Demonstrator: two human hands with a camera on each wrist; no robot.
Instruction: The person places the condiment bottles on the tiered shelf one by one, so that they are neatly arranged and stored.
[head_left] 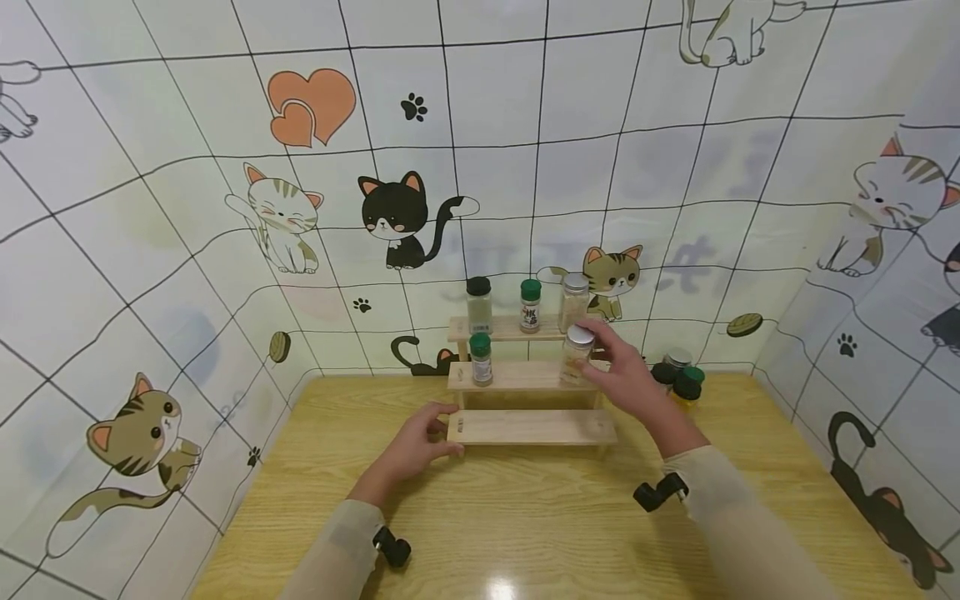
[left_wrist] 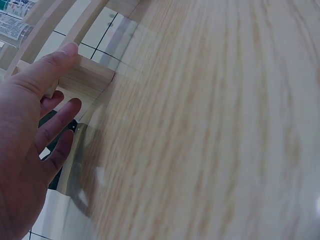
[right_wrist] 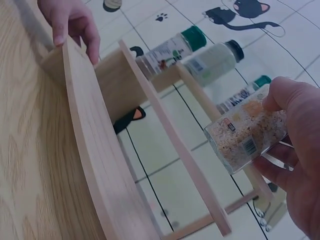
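Patterned wall, clear jar, pinkish grains

A clear, silver-topped jar of pinkish bits is held in the right hand; a three-step wooden rack is held by the left hand.

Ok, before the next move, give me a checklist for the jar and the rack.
1. Right hand grips the silver-capped glass jar: ok.
2. Left hand on the left end of the three-tier wooden rack's bottom tier: ok.
3. Jar base resting on the middle tier: not ok; the right wrist view shows a gap.
4. Green-capped shaker upright, apart from the jar: ok.
5. Silver cap tight: cannot tell.
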